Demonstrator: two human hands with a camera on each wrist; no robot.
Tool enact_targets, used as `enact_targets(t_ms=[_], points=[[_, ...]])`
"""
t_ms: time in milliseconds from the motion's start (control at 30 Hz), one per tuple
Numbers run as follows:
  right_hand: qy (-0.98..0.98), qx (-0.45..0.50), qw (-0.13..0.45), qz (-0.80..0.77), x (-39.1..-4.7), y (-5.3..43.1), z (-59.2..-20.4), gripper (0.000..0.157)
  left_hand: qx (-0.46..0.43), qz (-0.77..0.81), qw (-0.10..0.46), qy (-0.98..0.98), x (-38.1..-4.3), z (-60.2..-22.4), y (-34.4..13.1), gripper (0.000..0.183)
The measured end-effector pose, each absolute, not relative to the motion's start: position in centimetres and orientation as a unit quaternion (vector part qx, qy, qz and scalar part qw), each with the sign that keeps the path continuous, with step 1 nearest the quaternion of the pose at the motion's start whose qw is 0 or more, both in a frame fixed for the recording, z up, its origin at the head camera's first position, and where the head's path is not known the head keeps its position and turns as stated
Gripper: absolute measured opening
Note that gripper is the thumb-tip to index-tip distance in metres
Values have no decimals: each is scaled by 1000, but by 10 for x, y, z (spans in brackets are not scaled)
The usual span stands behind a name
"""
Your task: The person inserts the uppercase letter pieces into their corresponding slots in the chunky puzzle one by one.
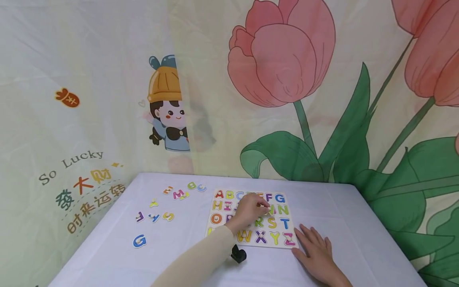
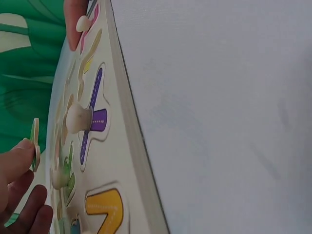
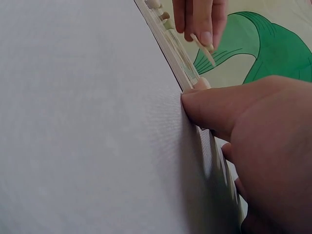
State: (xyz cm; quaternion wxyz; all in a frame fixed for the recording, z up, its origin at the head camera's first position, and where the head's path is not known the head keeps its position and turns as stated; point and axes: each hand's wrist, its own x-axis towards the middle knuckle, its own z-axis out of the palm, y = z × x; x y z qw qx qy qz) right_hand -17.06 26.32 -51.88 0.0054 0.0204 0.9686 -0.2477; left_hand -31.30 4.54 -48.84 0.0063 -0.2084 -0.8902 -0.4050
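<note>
A light wooden alphabet puzzle board (image 1: 252, 240) lies flat on the white-covered table, with knobbed letters in several of its slots. Over its right-middle part, my left hand (image 1: 247, 209) pinches a small wooden letter piece (image 2: 35, 145) between thumb and fingertips. The piece is edge-on in both wrist views, with some green on its face; which letter it is I cannot tell. My right hand (image 1: 316, 252) rests at the board's lower right corner with fingers spread, its thumb (image 3: 200, 105) against the board's edge. Beside that thumb in the head view sits the pink Z (image 1: 289, 239).
Loose letters lie left of the board, among them a blue G (image 1: 139, 241), a purple F (image 1: 139, 217), a yellow S (image 1: 168, 216) and a pink M (image 1: 178, 194). A black device (image 1: 238, 254) is at my left wrist. A printed tulip curtain (image 1: 283, 63) hangs behind the table.
</note>
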Motion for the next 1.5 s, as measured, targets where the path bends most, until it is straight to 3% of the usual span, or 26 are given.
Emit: enact_targets(t_ms=[467,900,1167,1500], points=[[968,16,11,-249,-171,263,-518,73,-218,-369,49,-902,-319,-492,87,4],[970,16,14,-243,-173,261,-518,72,-176,-389,68,-902,-326,-507,103,4],[971,8,7,-238,-172,264,-519,72,-149,-417,31,-896,-323,-504,106,4],[970,10,9,-241,-172,264,-518,73,-136,-402,42,-904,-322,-507,111,7]])
